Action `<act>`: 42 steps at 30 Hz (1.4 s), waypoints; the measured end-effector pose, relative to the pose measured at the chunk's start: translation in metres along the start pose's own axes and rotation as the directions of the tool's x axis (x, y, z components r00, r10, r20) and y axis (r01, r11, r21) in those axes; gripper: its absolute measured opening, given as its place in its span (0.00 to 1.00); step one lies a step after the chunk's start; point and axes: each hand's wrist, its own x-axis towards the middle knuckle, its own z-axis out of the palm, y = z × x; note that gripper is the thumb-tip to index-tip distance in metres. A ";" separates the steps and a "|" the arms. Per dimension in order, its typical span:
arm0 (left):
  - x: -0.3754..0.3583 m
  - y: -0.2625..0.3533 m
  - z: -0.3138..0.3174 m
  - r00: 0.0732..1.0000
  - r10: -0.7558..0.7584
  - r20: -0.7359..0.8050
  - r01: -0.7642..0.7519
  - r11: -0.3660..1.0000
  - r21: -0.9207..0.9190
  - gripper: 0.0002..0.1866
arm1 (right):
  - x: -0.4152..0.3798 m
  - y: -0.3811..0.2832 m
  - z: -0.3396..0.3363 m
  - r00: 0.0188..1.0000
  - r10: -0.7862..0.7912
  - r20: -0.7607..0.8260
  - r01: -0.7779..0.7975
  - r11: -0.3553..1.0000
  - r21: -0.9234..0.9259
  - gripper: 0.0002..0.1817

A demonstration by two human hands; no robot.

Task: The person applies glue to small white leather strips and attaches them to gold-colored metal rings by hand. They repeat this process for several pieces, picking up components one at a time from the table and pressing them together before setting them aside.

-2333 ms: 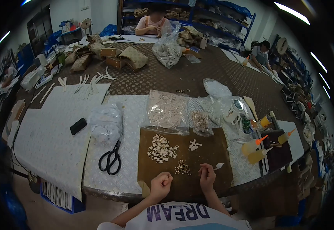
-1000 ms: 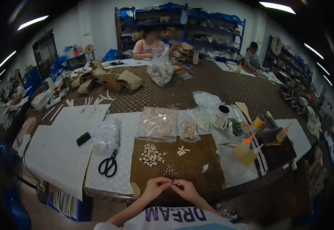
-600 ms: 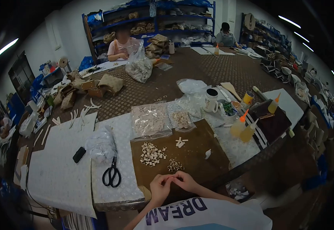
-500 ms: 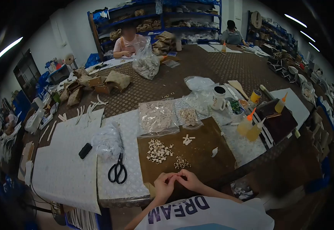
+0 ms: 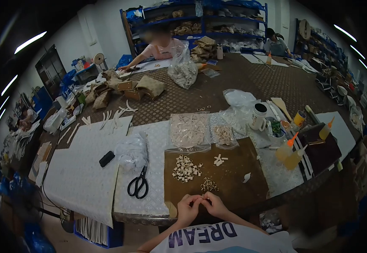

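My left hand (image 5: 188, 208) and my right hand (image 5: 214, 205) meet fingertip to fingertip over the near edge of a brown mat (image 5: 238, 185). Both are pinched closed, and whatever lies between the fingertips is too small to make out. Just beyond them is a little heap of metal rings (image 5: 209, 184). Farther left on the mat lies a larger pile of pale tabs with rings (image 5: 186, 168). A few loose pale strips (image 5: 220, 160) rest at the mat's upper middle, and a white scrap (image 5: 246, 177) lies to the right.
Black-handled scissors (image 5: 138, 187) and a black object (image 5: 106, 159) lie left. Behind the mat are a large bag of pale pieces (image 5: 188, 131) and a smaller bag (image 5: 223, 135). Glue bottles (image 5: 294, 158) and a white mug (image 5: 257, 117) stand right. A co-worker (image 5: 162, 48) sits across the table.
The whole view has shifted, so things sit farther right in it. My hands stay pinched together. The co-worker across the table now stretches an arm out toward the left.
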 end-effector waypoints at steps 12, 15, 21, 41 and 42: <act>-0.009 0.035 0.010 0.997 0.048 -0.053 -0.039 0.985 0.170 0.06 | -0.002 0.012 -0.002 0.993 -0.101 -0.055 0.102 0.995 0.011 0.05; -0.006 0.026 0.015 0.995 0.082 -0.065 -0.068 0.977 0.200 0.06 | -0.001 0.019 -0.003 0.991 -0.121 -0.052 0.122 0.992 0.016 0.05; -0.007 0.011 0.010 0.933 -0.357 0.044 0.347 0.862 -0.369 0.07 | -0.003 0.012 0.000 0.999 -0.030 0.015 0.029 0.997 0.065 0.05; 0.069 -0.029 -0.025 0.959 0.218 -0.181 -0.108 0.871 0.480 0.09 | -0.015 0.012 -0.046 0.919 0.059 -0.390 -0.009 0.992 0.127 0.12; 0.066 -0.017 -0.019 0.966 0.145 -0.215 -0.031 0.889 0.457 0.09 | -0.018 0.022 -0.053 0.918 -0.009 -0.398 0.019 1.000 0.022 0.12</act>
